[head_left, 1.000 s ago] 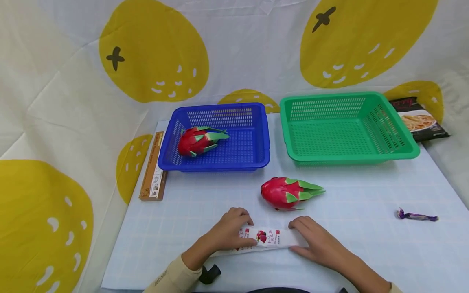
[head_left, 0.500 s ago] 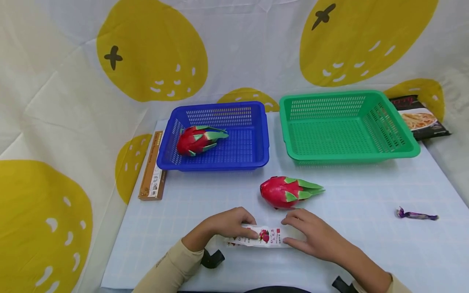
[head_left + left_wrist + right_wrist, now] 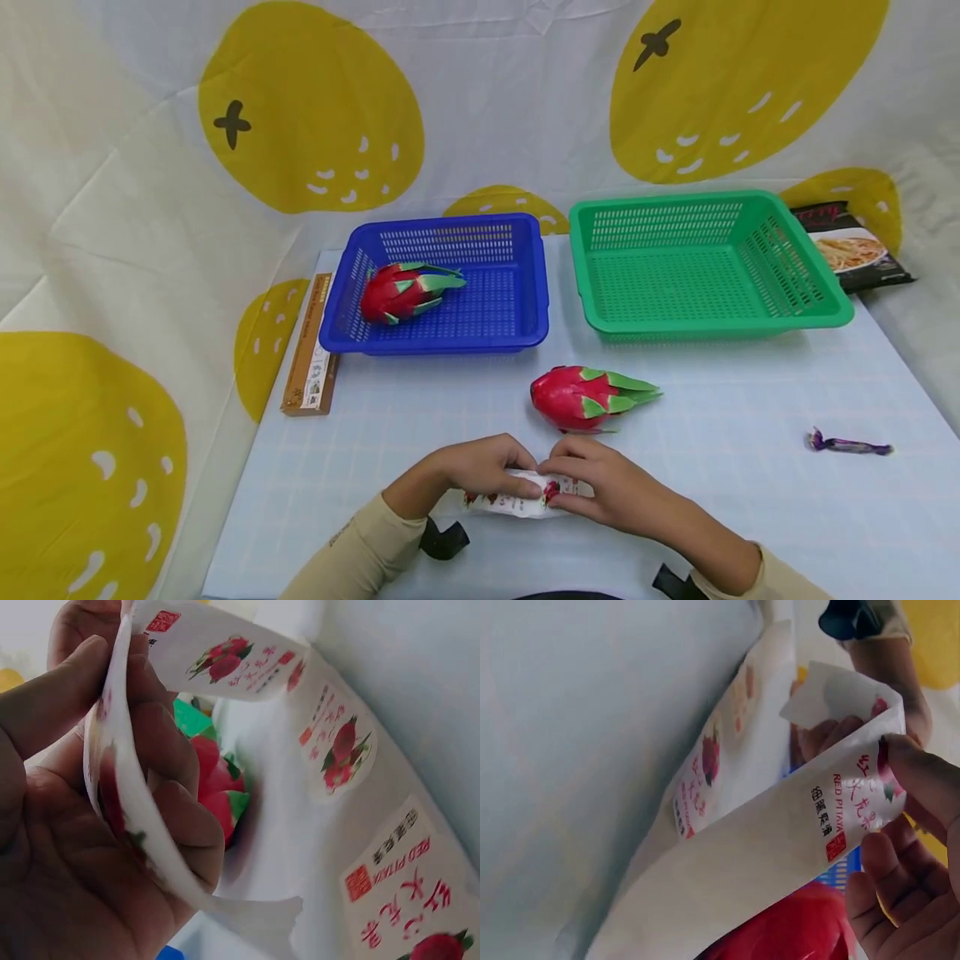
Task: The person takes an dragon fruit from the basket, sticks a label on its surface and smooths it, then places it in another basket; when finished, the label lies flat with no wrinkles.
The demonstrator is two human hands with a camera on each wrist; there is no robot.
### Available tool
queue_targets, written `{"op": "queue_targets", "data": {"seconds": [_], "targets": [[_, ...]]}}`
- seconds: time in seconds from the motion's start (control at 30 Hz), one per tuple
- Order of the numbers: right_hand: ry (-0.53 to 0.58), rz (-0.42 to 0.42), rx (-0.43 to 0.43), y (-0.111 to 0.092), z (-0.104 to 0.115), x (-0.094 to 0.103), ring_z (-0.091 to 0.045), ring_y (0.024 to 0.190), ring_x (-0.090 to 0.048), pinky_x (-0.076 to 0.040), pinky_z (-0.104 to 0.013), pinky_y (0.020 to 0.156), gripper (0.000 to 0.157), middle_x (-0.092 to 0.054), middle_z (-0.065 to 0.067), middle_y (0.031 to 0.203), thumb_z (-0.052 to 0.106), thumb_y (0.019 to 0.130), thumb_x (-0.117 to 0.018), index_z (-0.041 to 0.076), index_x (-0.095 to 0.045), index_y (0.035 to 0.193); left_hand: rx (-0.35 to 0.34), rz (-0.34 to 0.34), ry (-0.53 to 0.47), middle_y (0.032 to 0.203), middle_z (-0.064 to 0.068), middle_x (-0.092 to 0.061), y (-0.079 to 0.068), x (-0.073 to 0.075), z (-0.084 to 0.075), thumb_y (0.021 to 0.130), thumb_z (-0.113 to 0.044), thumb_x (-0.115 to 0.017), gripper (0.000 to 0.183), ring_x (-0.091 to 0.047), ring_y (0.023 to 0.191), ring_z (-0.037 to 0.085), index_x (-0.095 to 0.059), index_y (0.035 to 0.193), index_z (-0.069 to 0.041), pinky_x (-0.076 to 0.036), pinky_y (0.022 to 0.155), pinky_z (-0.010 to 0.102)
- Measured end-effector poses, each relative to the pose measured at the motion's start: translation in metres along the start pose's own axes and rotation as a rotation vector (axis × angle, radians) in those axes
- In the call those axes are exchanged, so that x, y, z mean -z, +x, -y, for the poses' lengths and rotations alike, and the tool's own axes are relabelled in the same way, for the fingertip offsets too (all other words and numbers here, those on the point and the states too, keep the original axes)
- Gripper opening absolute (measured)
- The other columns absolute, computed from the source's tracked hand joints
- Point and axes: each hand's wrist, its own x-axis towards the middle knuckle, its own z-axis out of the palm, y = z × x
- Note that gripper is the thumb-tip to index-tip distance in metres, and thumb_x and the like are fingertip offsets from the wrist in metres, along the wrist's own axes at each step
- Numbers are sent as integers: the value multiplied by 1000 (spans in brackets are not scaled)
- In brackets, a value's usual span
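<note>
A white strip of stickers [image 3: 517, 505], printed with red dragon fruit and "RED PITAYA", stretches low over the near part of the table. My left hand [image 3: 487, 468] holds it between thumb and curled fingers; the left wrist view shows the strip [image 3: 161, 847] bending through that hand. Close beside it, my right hand [image 3: 611, 482] pinches the strip; the right wrist view shows the thumb pressed on the printed face [image 3: 855, 787]. Just beyond the hands lies a dragon fruit [image 3: 573, 398] with green leaf tips pointing right. Another dragon fruit [image 3: 397, 293] lies in the blue basket [image 3: 442, 344].
Right of the blue basket stands a green basket [image 3: 712, 325]. A brown box [image 3: 306, 371] lies along the table's left edge. At the back right is a black food packet [image 3: 855, 250]. A purple wrapped stick [image 3: 851, 444] lies on the right side.
My right hand has moved left along the sticker strip and is now close to my left hand. Less of the strip shows between them. The fruits and baskets have stayed put.
</note>
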Motion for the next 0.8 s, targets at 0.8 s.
{"op": "queue_targets", "data": {"seconds": [0.8], "targets": [[-1, -21, 27, -3, -2, -1, -10, 94, -54, -48, -19, 82, 23, -57, 7, 100, 12, 72, -81, 23, -63, 81, 50, -5, -130, 64, -5, -56, 5, -4, 10, 96, -15, -54, 24, -49, 55, 3, -66, 93, 6, -38, 51, 17]]}}
